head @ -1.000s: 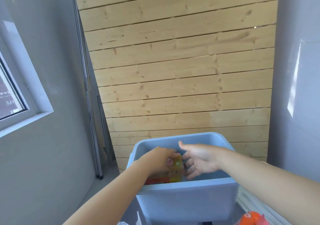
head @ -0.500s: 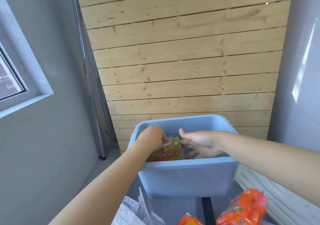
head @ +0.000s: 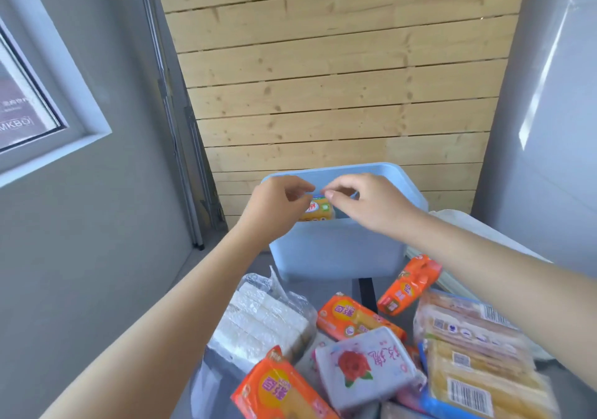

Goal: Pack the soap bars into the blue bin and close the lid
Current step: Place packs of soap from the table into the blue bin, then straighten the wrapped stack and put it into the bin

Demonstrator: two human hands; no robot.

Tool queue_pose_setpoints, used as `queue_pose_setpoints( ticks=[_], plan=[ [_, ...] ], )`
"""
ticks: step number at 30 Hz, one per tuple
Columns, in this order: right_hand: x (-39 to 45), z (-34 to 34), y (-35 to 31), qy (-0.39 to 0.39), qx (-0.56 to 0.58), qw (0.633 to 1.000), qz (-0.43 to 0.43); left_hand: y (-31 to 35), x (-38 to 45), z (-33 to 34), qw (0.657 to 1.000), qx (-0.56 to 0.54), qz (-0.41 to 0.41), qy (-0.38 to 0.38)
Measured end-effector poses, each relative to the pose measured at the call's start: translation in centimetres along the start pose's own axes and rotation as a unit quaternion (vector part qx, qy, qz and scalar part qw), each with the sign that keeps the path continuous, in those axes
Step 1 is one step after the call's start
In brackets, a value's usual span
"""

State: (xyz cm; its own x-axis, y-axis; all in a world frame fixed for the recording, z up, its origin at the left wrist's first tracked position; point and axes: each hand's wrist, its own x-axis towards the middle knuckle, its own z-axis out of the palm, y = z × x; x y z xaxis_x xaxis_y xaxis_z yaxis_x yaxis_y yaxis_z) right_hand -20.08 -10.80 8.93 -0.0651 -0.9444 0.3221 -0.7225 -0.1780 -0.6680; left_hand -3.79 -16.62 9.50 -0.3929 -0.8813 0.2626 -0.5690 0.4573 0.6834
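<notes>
The blue bin point(head: 339, 247) stands open beyond a pile of soap packs. A yellow-orange soap pack point(head: 319, 210) stands upright inside it against the near wall, its top showing above the rim. My left hand point(head: 277, 207) is curled over the pack's left top corner and pinches it. My right hand point(head: 366, 205) hovers over the bin with fingers loosely bent, its thumb at the pack's right top corner. The bin's floor is hidden. I see no lid that I can tell for sure.
Near me lie orange soap packs point(head: 355, 318), point(head: 408, 284), point(head: 281, 389), a clear-wrapped stack of white bars point(head: 265, 325), a white rose-printed pack point(head: 368, 370) and wrapped yellow bars point(head: 478, 354). A wooden slat panel point(head: 339, 95) stands behind the bin, with grey walls on both sides.
Both hands have risen from deep in the bin to its rim, the pack now upright at the near wall. The view tilted down, bringing the soap pile into sight.
</notes>
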Motion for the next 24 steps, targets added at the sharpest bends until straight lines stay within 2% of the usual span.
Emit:
queue_pose_setpoints(
  ticks=[3, 7, 13, 17, 21, 24],
  plan=[
    [-3.3, 1.9, -2.1, 0.005, 0.013, 1.0, -0.026, -0.7, -3.9, -1.2, 0.999, -0.014, -0.006, 0.039],
    [-5.7, 5.9, -2.6, -0.057, 0.012, 0.998, 0.031, -3.3, -7.6, -1.8, 0.996, -0.021, -0.065, 0.054],
    [-7.1, 10.2, -1.6, -0.187, -0.048, 0.973, 0.125, -8.1, -10.2, -1.1, 0.977, 0.075, -0.192, -0.054],
    [-7.3, 11.3, -1.4, -0.245, -0.103, 0.95, 0.161, -10.5, -11.6, -0.4, 0.952, 0.149, -0.253, -0.089],
    [-7.0, 11.2, -1.6, -0.31, -0.13, 0.922, 0.19, -12.3, -11.8, 0.2, 0.946, 0.092, -0.292, -0.106],
    [-6.6, 11.2, -1.8, -0.335, -0.113, 0.913, 0.206, -12.7, -11.2, 0.2, 0.945, 0.085, -0.289, -0.127]
  ],
)
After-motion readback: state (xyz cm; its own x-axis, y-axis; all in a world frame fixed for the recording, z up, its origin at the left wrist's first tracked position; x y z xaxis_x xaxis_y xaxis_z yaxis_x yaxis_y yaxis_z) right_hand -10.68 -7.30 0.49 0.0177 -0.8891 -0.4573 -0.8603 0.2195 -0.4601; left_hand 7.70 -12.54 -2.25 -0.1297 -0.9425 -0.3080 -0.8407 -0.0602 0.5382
